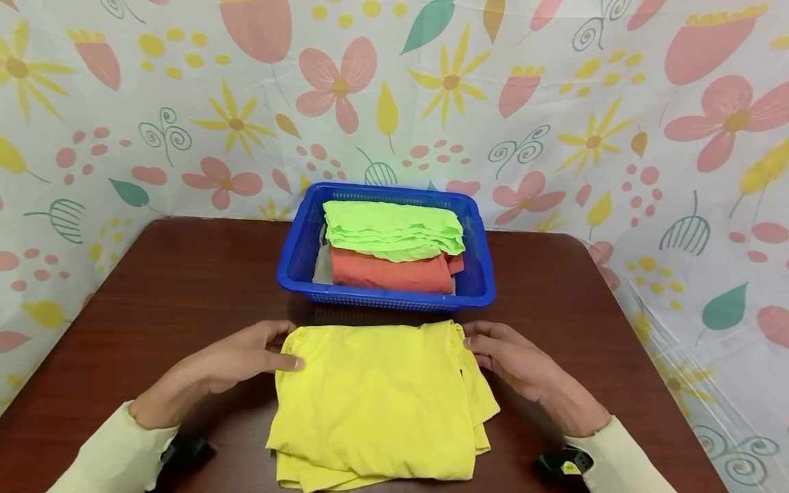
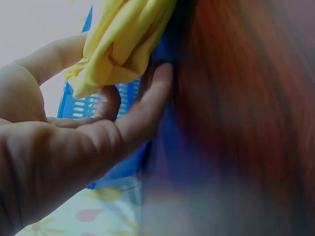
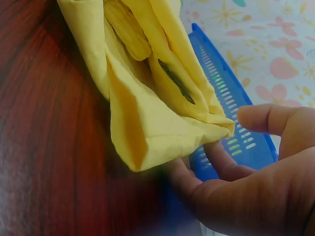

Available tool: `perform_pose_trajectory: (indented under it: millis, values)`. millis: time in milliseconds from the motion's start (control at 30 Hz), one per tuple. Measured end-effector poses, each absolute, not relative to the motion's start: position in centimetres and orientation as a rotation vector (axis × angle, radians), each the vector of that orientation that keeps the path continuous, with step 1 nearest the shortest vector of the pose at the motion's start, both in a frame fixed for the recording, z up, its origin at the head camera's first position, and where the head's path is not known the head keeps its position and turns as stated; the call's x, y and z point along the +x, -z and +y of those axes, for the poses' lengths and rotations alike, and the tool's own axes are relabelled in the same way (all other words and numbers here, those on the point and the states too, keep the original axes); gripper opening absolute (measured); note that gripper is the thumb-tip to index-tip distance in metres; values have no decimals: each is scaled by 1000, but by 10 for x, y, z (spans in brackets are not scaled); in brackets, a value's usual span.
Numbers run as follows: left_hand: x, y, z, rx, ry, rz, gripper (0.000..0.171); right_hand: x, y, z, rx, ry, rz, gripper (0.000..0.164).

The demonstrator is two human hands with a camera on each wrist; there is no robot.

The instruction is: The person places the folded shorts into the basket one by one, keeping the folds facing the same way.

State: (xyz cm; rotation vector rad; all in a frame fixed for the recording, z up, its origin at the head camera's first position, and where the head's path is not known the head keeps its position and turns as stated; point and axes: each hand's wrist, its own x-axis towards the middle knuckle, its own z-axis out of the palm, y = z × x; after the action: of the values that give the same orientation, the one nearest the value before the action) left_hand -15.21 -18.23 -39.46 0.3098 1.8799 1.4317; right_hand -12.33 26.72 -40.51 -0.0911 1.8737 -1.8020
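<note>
A folded yellow T-shirt (image 1: pixel 372 404) lies in front of me, its loose layers spreading past the fold at the right and lower edges. At its upper left corner my left hand (image 1: pixel 243 356) pinches the cloth, thumb on top and fingers underneath. My right hand (image 1: pixel 514 356) holds the upper right corner, with the thumb at the edge and fingers behind the cloth. From the right wrist, the open folds of the T-shirt (image 3: pixel 152 118) hang near the fingertips. In the left wrist view its bunched corner (image 2: pixel 118 54) sits between thumb and fingers.
Just beyond the T-shirt stands a blue plastic basket (image 1: pixel 394 299). Inside are a folded lime-green cloth (image 1: pixel 394 226), a folded red-orange cloth (image 1: pixel 391 270) and something greyish beneath. The brown wooden table (image 1: pixel 203 274) meets a floral curtain (image 1: pixel 394 89) at the back.
</note>
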Motion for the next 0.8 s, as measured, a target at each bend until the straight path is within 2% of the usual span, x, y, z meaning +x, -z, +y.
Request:
perform_pose_trajectory:
  millis: [167, 233, 400, 500, 567, 667, 733, 800]
  values:
    - [-152, 400, -182, 258, -1543, 1705, 85, -123, 406, 266, -98, 1856, 1796, 46]
    - [-152, 403, -181, 246, -1568, 1662, 86, -123, 405, 265, -110, 1862, 1753, 44]
    - [-152, 409, -176, 290, -1620, 1551, 67, -121, 403, 264, -105, 1876, 1662, 39]
    - [-152, 411, -175, 316, -1652, 1488, 66, -120, 404, 262, -82, 1876, 1648, 36]
    - [-151, 413, -175, 324, -1670, 1445, 70, -120, 405, 261, -65, 1862, 1653, 41]
    - [-150, 414, -174, 333, -1698, 1401, 72, -119, 407, 258, -18, 1828, 1672, 60]
    - [-149, 415, -173, 342, -1717, 1380, 68, -118, 409, 257, 1, 1795, 1697, 73]
    - [-149, 417, -171, 350, -1738, 1364, 62, -117, 411, 255, 5, 1764, 1715, 78]
